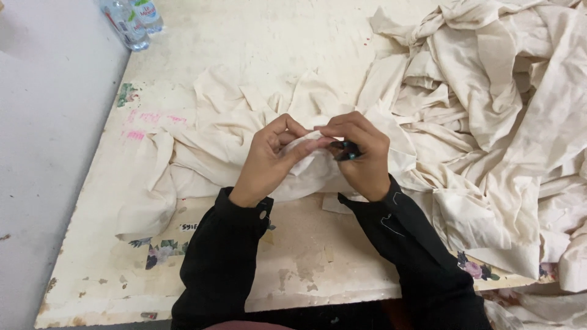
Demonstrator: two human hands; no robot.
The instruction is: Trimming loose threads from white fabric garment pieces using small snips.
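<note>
The left hand (267,160) pinches a fold of cream cloth (306,160), stretching it taut toward the right hand (361,156), whose fingers close on a small dark tool (346,151) held at the fold. A heap of cloth (489,110) lies beyond the right hand; bottles (131,18) stand far past the left.

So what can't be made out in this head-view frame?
- Small dark tool: mostly covered by the right hand; its kind cannot be told.
- Cream cloth piece: the part being worked is hidden between the right hand and the left hand.
- Cloth pile: cut off by the right and top edges.
- Plastic bottles: tops cut off by the top edge.
</note>
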